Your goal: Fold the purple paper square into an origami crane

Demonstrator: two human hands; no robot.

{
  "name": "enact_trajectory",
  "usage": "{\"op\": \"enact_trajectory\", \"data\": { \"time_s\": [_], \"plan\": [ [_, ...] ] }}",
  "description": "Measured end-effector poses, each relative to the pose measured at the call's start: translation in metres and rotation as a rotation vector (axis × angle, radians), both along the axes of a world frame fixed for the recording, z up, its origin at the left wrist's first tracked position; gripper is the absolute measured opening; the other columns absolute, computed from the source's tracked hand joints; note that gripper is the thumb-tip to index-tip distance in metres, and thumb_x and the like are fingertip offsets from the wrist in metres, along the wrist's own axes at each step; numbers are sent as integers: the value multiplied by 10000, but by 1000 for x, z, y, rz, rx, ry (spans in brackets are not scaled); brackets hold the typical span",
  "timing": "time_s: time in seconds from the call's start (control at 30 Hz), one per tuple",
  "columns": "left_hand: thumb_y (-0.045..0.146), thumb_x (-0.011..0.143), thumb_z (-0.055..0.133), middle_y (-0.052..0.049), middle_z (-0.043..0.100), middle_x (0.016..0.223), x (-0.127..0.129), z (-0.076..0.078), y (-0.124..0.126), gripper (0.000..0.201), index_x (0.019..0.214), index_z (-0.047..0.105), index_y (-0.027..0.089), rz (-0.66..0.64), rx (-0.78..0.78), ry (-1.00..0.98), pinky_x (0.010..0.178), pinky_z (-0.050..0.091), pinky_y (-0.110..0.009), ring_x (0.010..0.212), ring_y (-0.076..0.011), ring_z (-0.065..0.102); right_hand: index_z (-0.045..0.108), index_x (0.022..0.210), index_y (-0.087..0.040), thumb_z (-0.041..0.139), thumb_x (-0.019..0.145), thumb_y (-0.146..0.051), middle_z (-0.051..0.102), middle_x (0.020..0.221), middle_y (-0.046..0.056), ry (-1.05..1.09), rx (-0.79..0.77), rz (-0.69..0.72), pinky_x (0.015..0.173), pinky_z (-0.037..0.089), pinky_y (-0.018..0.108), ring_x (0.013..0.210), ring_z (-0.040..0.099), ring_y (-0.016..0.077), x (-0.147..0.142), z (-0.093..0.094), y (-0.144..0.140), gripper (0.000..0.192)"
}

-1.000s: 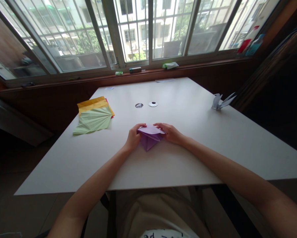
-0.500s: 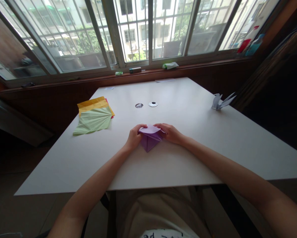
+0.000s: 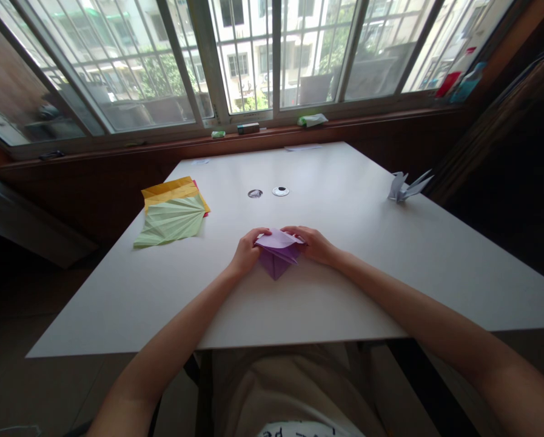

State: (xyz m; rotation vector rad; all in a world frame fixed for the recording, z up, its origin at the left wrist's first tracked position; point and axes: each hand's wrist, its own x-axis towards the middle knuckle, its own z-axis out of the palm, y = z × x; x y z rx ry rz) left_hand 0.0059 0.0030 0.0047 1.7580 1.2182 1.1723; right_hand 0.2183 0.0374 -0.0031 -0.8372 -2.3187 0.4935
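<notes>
Both hands stayed pinched on the purple paper, left hand and right hand at its upper corners. The paper had shifted slightly, lying on the surface right of the green sheet; folding continued.

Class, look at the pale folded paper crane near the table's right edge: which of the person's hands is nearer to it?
The right hand. It grips the purple paper on the side facing the paper crane; the left hand holds the paper's opposite side, farther away.
</notes>
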Motion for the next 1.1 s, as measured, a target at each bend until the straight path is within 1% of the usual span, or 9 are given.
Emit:
{"op": "enact_trajectory", "data": {
  "time_s": [0.1,0.27,0.4,0.5,0.6,0.7,0.8,0.97,1.1],
  "plan": [
    [42,593,400,-41,626,1102,-1,-2,2,466,978,622,182,-20,-39,-24,944,411,-330,1062,-190,547,553,1138,-185,477,729,-70,637,1072,80,28,-9,-9,789,480,294,912,617,184,1,1,-1,431],
    [100,610,437,-46,624,1091,-1,1,3,443,1013,604,174,-71,-133,-101,910,421,-324,1022,-199,555,560,1141,-192,459,716,-43,637,1070,74,66,-8,-22,774,478,281,910,618,186,1,4,-3,461],
    [244,662,544,-70,614,1102,1,8,0,381,1034,580,168,-94,-211,-170,886,427,-324,1018,-218,554,557,1144,-213,460,746,-66,634,1028,70,71,10,-24,743,475,281,868,612,177,2,5,-3,435],
    [322,665,603,-92,584,1155,2,13,-4,439,1071,557,161,-132,-253,-220,897,417,-321,1066,-235,533,552,1151,-218,445,761,-69,622,1047,75,85,27,-34,750,472,284,886,605,179,2,6,-3,431],
    [372,667,633,-101,562,1188,1,16,-7,523,1136,521,168,-210,-300,-256,904,414,-325,1099,-249,514,548,1155,-217,438,792,-91,607,1070,81,103,34,-41,781,469,294,928,594,185,2,6,-3,400],
    [390,657,662,-91,523,1248,-1,18,-9,567,1168,517,190,-290,-304,-260,940,391,-330,1160,-259,470,545,1156,-221,440,817,-124,596,1072,82,120,36,-48,793,470,300,943,586,184,2,7,-4,368],
    [394,674,659,-84,499,1286,-1,18,-11,584,1205,507,203,-332,-312,-290,963,377,-345,1187,-263,449,546,1157,-222,438,826,-138,589,1067,84,130,41,-45,785,476,300,937,586,181,2,7,-4,358],
    [460,767,537,-77,542,1252,1,14,-8,505,1202,526,201,-286,-392,-402,934,410,-360,1139,-260,501,545,1156,-229,443,797,-101,588,1084,80,143,31,-6,784,480,291,948,589,177,3,8,-4,394],
    [463,772,521,-50,561,1243,2,9,-3,451,1136,583,205,-220,-408,-444,954,405,-343,1164,-253,487,544,1157,-225,445,748,-53,591,1129,73,112,0,42,812,476,291,1002,581,181,3,7,-5,455]
  ]
}}
